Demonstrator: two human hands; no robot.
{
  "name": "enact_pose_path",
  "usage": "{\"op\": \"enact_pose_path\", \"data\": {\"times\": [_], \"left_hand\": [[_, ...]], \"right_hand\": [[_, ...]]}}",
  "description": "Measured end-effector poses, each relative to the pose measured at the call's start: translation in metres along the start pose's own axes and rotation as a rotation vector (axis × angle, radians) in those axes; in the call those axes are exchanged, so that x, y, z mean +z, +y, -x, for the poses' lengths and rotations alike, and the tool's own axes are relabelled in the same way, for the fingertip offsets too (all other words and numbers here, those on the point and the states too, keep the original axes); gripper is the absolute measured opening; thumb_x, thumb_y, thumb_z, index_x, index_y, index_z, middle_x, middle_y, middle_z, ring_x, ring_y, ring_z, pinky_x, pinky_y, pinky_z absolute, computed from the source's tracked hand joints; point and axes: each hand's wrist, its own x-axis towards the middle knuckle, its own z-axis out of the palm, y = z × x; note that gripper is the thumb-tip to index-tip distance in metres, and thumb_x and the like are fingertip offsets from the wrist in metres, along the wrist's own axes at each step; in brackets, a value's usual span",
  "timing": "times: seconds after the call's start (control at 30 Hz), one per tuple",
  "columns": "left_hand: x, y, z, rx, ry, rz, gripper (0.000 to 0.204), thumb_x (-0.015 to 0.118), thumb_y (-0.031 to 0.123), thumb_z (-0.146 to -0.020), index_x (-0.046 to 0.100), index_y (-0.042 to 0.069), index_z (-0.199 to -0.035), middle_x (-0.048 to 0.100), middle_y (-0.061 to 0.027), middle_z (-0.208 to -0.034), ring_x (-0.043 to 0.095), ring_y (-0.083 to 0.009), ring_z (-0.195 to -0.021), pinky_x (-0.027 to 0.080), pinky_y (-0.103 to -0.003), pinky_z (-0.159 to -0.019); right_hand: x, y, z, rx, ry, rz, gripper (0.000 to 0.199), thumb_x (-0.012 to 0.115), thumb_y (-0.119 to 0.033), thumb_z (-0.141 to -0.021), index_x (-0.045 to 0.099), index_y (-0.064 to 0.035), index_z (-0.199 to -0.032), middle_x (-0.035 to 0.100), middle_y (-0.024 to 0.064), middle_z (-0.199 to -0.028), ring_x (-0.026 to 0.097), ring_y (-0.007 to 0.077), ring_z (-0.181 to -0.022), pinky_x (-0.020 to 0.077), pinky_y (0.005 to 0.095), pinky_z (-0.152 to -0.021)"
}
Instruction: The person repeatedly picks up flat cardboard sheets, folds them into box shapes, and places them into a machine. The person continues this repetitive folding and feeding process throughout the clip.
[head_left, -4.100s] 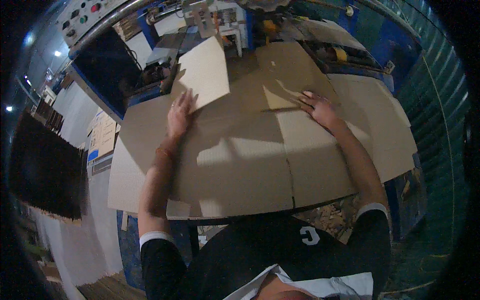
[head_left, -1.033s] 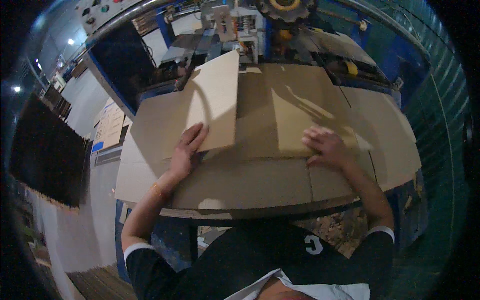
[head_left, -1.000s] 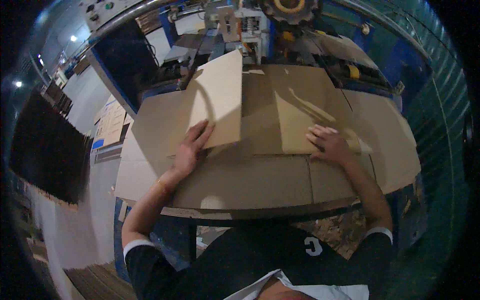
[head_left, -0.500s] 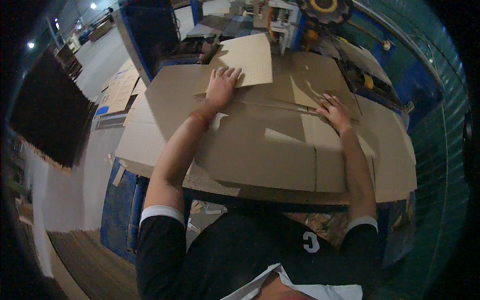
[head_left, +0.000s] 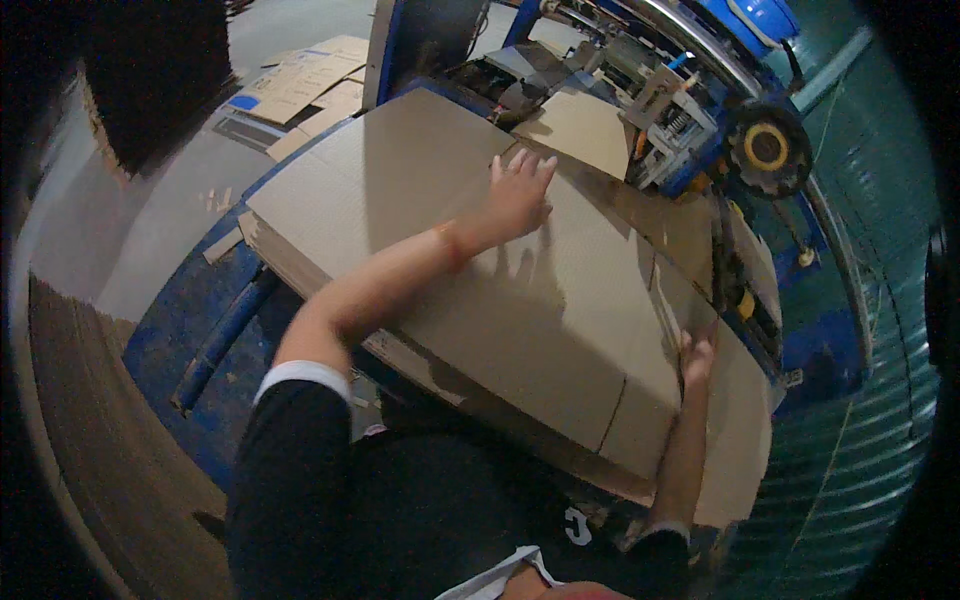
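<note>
Left hand (head_left: 518, 195): fingers spread flat, pressing the far part of the cardboard sheet (head_left: 470, 300), gripping nothing.
Right hand (head_left: 696, 358): fingers laid open on the sheet's right panel, near a fold line.
Sheet: lies flat on the table, directly under both hands; long axis runs left to right, far edge towards the blue machine (head_left: 740, 130).
Nearer hand: right.

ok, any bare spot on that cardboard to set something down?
Yes: the sheet is bare between left hand and right hand, and left of the left forearm toward the near-left corner. Crowded along the far edge, where the blue machine and its wheel stand.
</note>
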Motion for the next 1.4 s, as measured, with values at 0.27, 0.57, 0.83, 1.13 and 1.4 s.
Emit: {"op": "enact_pose_path", "data": {"times": [0.27,0.57,0.83,1.13,1.4], "left_hand": [[-0.158,-0.091,0.154,-0.747,0.484,-0.021,0.078,0.063,0.032,-0.079,0.026,-0.012,-0.132,0.029,-0.0298,-0.136,0.025,-0.0394,-0.13,0.019,-0.043,-0.108],[-0.136,-0.092,0.193,-0.792,0.28,-0.32,0.079,0.062,0.034,-0.079,0.024,-0.005,-0.136,0.02,-0.0415,-0.132,0.015,-0.0523,-0.128,0.011,-0.05,-0.107],[-0.169,-0.094,0.147,-0.86,0.832,0.934,0.045,0.059,0.009,-0.081,0.041,-0.007,-0.119,0.047,-0.0216,-0.12,0.047,-0.0262,-0.112,0.036,-0.033,-0.093],[-0.191,-0.062,0.175,-0.711,0.373,1.022,0.028,0.055,0.008,-0.082,0.055,0.0,-0.109,0.059,-0.0071,-0.103,0.055,-0.0172,-0.094,0.042,-0.03,-0.084],[-0.163,0.012,0.159,0.318,-0.338,0.253,0.051,0.052,-0.002,-0.068,0.056,0.009,-0.118,0.048,-0.0115,-0.13,0.043,-0.0302,-0.122,0.032,-0.041,-0.102]], "right_hand": [[-0.115,0.068,0.177,0.528,0.243,0.039,0.054,0.053,-0.031,-0.086,0.041,0.0,-0.129,0.038,0.0239,-0.133,0.039,0.0365,-0.121,0.0324,0.0408,-0.1],[-0.095,0.156,0.211,0.843,0.572,0.005,0.055,0.05,-0.037,-0.086,0.045,0.0021,-0.124,0.045,0.0225,-0.128,0.048,0.0334,-0.113,0.0404,0.0431,-0.092],[-0.162,0.178,0.179,0.896,0.619,-1.273,0.048,0.061,-0.023,-0.078,0.05,0.0024,-0.117,0.052,0.0119,-0.116,0.05,0.0265,-0.1,0.042,0.0425,-0.086],[-0.184,-0.014,0.265,0.581,0.721,-0.467,0.035,0.059,-0.01,-0.078,0.053,0.0037,-0.111,0.056,0.0139,-0.11,0.052,0.0224,-0.096,0.0442,0.0363,-0.082],[-0.151,-0.079,0.249,-0.211,-0.039,-0.332,0.041,0.063,0.002,-0.062,0.064,-0.0087,-0.101,0.06,0.0118,-0.11,0.054,0.0313,-0.109,0.0411,0.0449,-0.096]]}}
